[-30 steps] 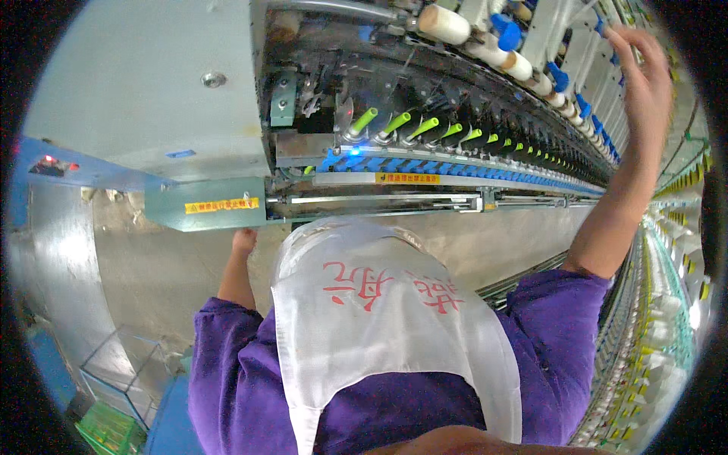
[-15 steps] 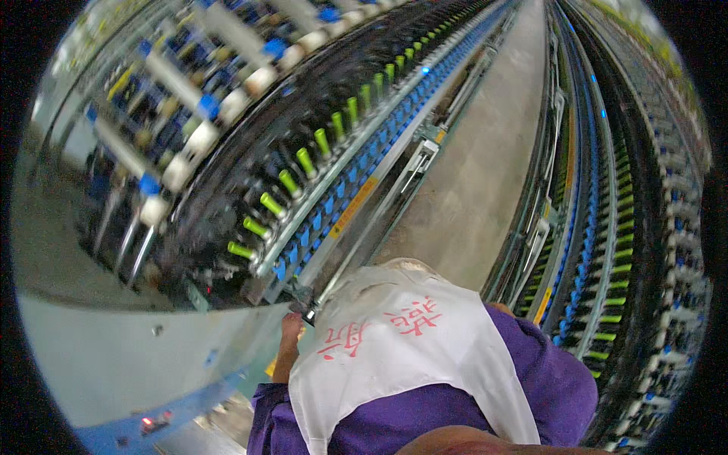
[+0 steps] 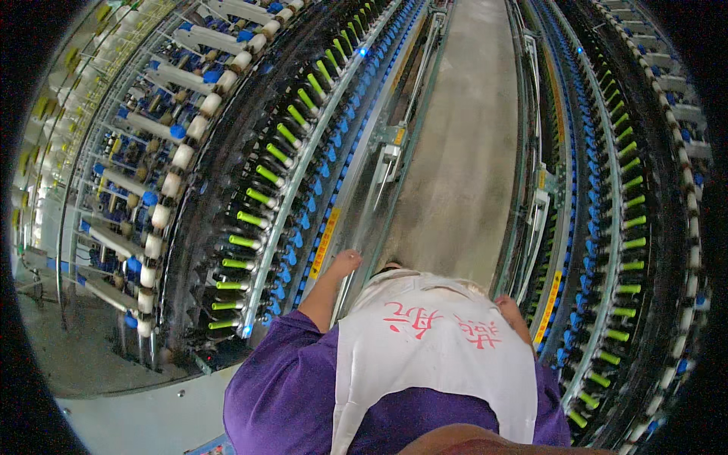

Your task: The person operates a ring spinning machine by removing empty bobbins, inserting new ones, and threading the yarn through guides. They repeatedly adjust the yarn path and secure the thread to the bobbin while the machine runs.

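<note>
My left hand [image 3: 347, 263] hangs just ahead of my body, over the edge of the left machine's lower rail [image 3: 374, 240]. Its fingers look curled in, and nothing shows in them. My right hand [image 3: 509, 309] is low at my right side, beside the right machine's lower rail [image 3: 523, 262]. Its fingers are mostly hidden, partly behind my white apron [image 3: 432, 356]. Neither hand visibly grips a machine part. The nearest spindles, topped with yellow-green tubes [image 3: 243, 242], stand beyond my left hand.
Two long spinning machines flank a narrow grey aisle floor [image 3: 462, 152]. Blue clips [image 3: 310, 203] line the left rail, with white rollers [image 3: 161, 217] farther out. A grey end panel [image 3: 144, 406] is at lower left. Yellow labels [image 3: 324, 243] mark the rails.
My body has turned so the aisle runs straight ahead. My left hand has come forward and right from beside the machine's end; my right hand shows more.
</note>
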Demonstrator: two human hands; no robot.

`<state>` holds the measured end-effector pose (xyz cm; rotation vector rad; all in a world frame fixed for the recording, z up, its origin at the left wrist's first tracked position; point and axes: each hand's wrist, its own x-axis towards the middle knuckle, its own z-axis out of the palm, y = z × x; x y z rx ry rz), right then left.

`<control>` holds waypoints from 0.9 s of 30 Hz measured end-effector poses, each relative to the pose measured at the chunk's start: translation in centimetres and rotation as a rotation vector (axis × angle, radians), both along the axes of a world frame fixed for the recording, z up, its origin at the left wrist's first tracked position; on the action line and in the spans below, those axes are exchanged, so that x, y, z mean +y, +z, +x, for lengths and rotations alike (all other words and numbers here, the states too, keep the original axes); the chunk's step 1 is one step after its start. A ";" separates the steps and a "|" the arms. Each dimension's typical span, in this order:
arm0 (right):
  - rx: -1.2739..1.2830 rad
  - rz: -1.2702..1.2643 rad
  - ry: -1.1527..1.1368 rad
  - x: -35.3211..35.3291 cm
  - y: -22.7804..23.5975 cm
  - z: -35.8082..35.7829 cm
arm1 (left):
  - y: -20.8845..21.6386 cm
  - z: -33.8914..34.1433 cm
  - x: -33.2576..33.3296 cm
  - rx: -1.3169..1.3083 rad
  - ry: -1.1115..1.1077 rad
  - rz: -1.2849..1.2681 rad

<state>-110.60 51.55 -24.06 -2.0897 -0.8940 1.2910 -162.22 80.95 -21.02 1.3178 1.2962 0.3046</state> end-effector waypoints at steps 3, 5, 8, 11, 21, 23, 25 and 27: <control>0.008 -0.076 0.037 1.8 -0.2 1.4 | 1.9 4.5 3.7 0.117 -0.044 -0.059; -0.054 -0.093 0.099 3.9 -0.9 3.2 | 1.5 5.6 7.2 0.200 -0.167 -0.027; -0.117 -0.139 0.140 10.3 -2.1 6.3 | -1.2 6.8 15.1 0.237 -0.145 -0.017; -0.155 -0.167 0.132 18.2 -1.7 8.9 | -4.1 9.2 23.5 0.120 0.274 -0.090; -0.069 0.058 0.082 46.7 4.8 18.0 | -0.4 16.6 47.3 -0.183 0.777 -0.326; -0.111 0.005 0.139 53.5 6.2 19.0 | -0.6 17.2 49.6 -0.387 0.945 -0.397; -0.356 -0.069 0.442 60.2 7.5 19.8 | -1.8 18.4 51.3 -0.413 1.150 -0.395; -0.457 -0.140 0.631 67.0 8.2 20.8 | -3.3 19.2 52.2 -0.515 1.216 -0.345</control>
